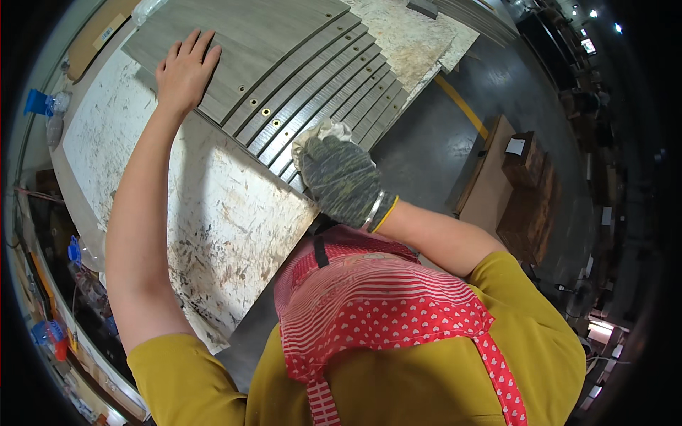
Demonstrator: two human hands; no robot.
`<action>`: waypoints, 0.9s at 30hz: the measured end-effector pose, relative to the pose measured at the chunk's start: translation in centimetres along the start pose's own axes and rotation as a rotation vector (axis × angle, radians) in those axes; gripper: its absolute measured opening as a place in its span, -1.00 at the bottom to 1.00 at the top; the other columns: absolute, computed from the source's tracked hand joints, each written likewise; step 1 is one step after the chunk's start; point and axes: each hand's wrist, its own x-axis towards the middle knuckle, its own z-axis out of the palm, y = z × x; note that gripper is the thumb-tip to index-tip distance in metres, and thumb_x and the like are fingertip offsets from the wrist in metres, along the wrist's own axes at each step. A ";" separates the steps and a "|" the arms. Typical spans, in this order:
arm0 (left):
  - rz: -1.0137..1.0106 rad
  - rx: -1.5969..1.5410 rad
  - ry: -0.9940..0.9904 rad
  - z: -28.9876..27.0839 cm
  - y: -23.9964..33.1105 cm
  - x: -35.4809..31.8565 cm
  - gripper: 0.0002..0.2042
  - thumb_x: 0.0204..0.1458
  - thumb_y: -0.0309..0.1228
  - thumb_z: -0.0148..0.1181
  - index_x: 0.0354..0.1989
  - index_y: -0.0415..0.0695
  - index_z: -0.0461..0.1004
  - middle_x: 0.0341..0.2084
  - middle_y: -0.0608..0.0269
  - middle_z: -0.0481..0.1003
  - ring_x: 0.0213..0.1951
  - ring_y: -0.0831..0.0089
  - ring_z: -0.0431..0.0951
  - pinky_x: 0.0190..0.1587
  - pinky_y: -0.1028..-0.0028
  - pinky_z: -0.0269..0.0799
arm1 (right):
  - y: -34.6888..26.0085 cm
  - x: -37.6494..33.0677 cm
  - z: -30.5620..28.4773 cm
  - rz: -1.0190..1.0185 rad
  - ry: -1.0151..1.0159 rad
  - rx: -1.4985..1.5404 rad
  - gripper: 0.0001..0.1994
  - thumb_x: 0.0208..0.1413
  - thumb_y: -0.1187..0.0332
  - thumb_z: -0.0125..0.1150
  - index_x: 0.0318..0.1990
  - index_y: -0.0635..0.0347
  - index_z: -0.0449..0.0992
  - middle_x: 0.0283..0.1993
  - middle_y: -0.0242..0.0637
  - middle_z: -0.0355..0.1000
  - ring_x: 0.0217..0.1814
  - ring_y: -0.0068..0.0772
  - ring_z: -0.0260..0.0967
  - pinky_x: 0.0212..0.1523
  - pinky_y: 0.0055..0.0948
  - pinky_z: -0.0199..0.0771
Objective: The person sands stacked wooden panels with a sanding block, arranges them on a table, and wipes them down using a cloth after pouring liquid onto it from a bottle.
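Observation:
Grey wood-grained panels (241,42) lie in a fanned stack, their overlapping strips showing round, brass-coloured holes. On the topmost panel, near its left edge, my bare left hand (186,74) rests flat with fingers spread. My right hand (341,181), in a dark grey patterned glove with a yellow cuff edge, presses a crumpled whitish rag (321,132) against the near end of the lower strips. The right fingers are partly hidden, but they close over the rag.
Under the panels is a white, scuffed work table (234,248). Cardboard (99,39) and a blue-capped bottle (55,104) stand along the left. To the right, a brown wooden box (524,160) sits beyond a yellow floor line (460,105). A small grey block (423,8) lies at the far end.

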 end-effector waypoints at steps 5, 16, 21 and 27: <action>0.006 0.012 0.012 0.2 -0.6 -0.2 -0.50 0.16 0.07 -0.23 0.27 0.28 0.19 0.28 0.38 0.15 0.28 0.24 0.13 0.26 0.10 -0.04 | 6.6 2.3 3.2 -0.030 -0.546 0.203 -0.69 -0.15 0.31 0.11 -0.23 0.28 0.41 -0.28 -0.10 0.36 -0.17 -0.29 0.36 0.01 -0.22 0.28; 0.020 0.004 0.035 0.3 -0.3 -0.5 -0.51 0.16 0.03 -0.23 0.25 0.23 0.19 0.28 0.35 0.16 0.27 0.19 0.14 0.25 0.06 0.00 | 0.4 -0.1 -0.2 0.030 -0.186 0.275 -0.79 -0.01 0.40 0.21 -0.22 0.19 0.39 -0.17 -0.23 0.36 -0.22 -0.40 0.40 -0.20 -0.44 0.51; 0.015 0.009 0.049 0.7 -0.6 -0.4 -0.52 0.16 0.02 -0.22 0.24 0.22 0.21 0.28 0.34 0.16 0.26 0.18 0.14 0.23 0.03 0.02 | -0.8 -0.7 -1.3 -0.245 -0.035 -0.073 -0.70 0.02 0.28 -0.01 -0.12 0.23 0.42 -0.14 -0.02 0.38 -0.27 -0.12 0.38 -0.23 -0.23 0.41; -0.004 0.020 0.032 -0.1 0.0 -0.4 -0.52 0.16 0.06 -0.21 0.25 0.27 0.21 0.27 0.39 0.17 0.28 0.24 0.13 0.25 0.10 -0.01 | 3.0 0.4 -0.7 -0.136 -0.348 -0.136 -0.71 -0.01 0.28 -0.04 -0.15 0.18 0.43 -0.15 0.07 0.34 -0.10 0.00 0.30 -0.11 -0.17 0.36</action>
